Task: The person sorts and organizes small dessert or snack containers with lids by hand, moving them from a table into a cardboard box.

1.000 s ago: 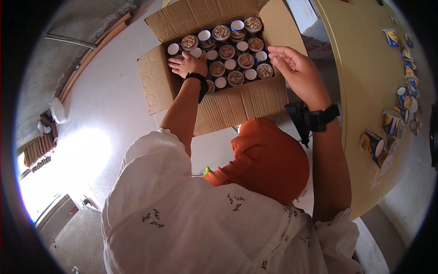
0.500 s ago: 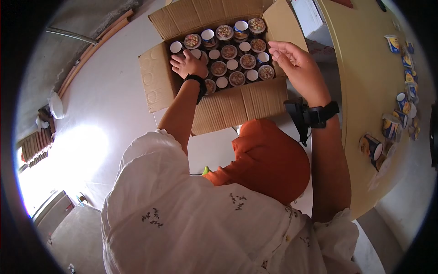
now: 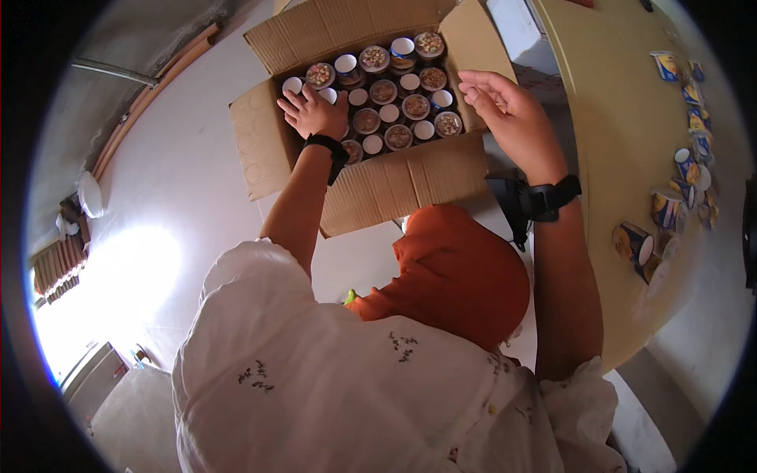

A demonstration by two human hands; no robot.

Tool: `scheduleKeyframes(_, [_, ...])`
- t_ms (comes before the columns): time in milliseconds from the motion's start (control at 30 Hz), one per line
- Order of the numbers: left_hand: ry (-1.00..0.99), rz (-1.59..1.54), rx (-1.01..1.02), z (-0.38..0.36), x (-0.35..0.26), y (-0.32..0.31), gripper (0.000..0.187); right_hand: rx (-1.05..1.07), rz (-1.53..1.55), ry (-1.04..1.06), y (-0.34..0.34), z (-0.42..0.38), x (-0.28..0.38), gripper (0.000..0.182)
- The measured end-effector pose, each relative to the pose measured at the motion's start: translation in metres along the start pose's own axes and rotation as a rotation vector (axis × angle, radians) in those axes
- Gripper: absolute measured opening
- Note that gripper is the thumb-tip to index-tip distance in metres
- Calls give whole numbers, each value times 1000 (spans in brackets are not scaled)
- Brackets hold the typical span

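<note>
An open cardboard box (image 3: 371, 197) holds rows of small cups. Some show clear lids over a speckled, colourful filling, like the lidded cup (image 3: 383, 91); others show plain white round ends, like the white-ended cup (image 3: 389, 114). My left hand (image 3: 317, 115) lies with fingers spread over cups at the box's left side and hides some of them. I cannot see it gripping any cup. Just outside the right flap, my right hand (image 3: 516, 118) is held in the air, fingers stretched and slightly curved, holding nothing visible.
To the right runs a yellowish table (image 3: 595, 205) with several blue-and-yellow cups along its far side, one lying tipped (image 3: 633, 243). A white box (image 3: 516, 31) stands behind the cardboard box. Pipes (image 3: 150, 102) run along the wall at left.
The view has shifted slightly, so the box and table appear a little further left. My left hand's fingers look more spread over the cups; my right hand stays beside the flap.
</note>
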State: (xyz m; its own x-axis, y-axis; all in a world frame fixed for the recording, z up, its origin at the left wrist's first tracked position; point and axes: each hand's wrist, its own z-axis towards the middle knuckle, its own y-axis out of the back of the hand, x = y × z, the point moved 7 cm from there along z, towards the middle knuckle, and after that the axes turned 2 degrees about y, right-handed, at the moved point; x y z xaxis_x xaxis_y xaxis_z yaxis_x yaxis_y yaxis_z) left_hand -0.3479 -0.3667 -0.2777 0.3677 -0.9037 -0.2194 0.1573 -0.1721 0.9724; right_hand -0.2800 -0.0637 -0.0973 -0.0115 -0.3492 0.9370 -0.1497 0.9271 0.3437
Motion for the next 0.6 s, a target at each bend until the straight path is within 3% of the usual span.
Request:
scheduleKeyframes(100, [-28,-26,-8,2,-6,8,96,-102,-58,76,10,-6,10,30])
scheduleKeyframes(167, [-60,-63,-52,1,-15,20,89,-145,-66,124,18,-13,18,29])
scheduleKeyframes(267, [-184,-178,-12,-12,-52,58,75,-136,-51,78,33,-29,27,31])
scheduleKeyframes(300, [-363,-235,-93,-17,-72,75,68,-189,-70,86,41,-37,33,29])
scheduleKeyframes(533, [-728,-728,355,-102,-209,196,48,-372,-60,124,91,-119,64,25])
scheduleKeyframes(600, [-735,-872,623,-138,-235,222,46,-446,-88,142,106,-155,76,24])
